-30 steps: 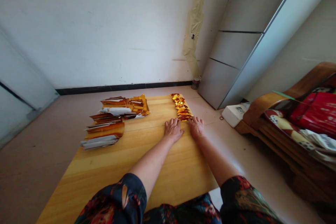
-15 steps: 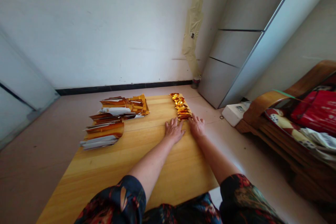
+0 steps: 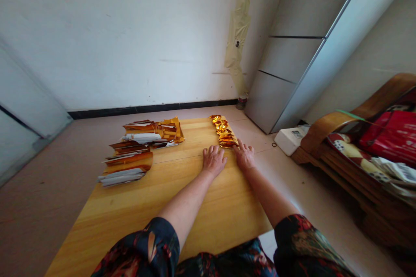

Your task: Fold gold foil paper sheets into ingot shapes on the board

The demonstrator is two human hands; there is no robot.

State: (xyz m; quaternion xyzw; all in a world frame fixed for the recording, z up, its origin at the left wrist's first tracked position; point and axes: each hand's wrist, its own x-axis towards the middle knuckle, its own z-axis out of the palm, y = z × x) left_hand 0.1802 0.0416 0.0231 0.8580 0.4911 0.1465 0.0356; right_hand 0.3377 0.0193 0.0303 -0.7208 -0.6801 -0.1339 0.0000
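A row of shiny gold foil pieces (image 3: 222, 130) runs along the far right edge of the wooden table (image 3: 175, 194). My left hand (image 3: 213, 160) lies on the tabletop just below the row's near end, fingers spread and holding nothing. At the table's right edge, my right hand (image 3: 245, 156) has its fingers spread, the fingertips beside the nearest foil piece. On the table's far left stand stacks of folded orange-brown and white sheets (image 3: 130, 156), with more orange and gold folded pieces (image 3: 169, 132) behind them.
A grey cabinet (image 3: 292, 56) stands by the wall behind the table. To the right are a white box (image 3: 289, 140) on the floor and a wooden seat (image 3: 328, 127) bearing a red bag (image 3: 393, 136) and papers. A small jar (image 3: 241, 103) sits at the wall.
My left hand has shifted slightly left, its thumb drawn back from the near end of the foil row. My right hand has barely moved.
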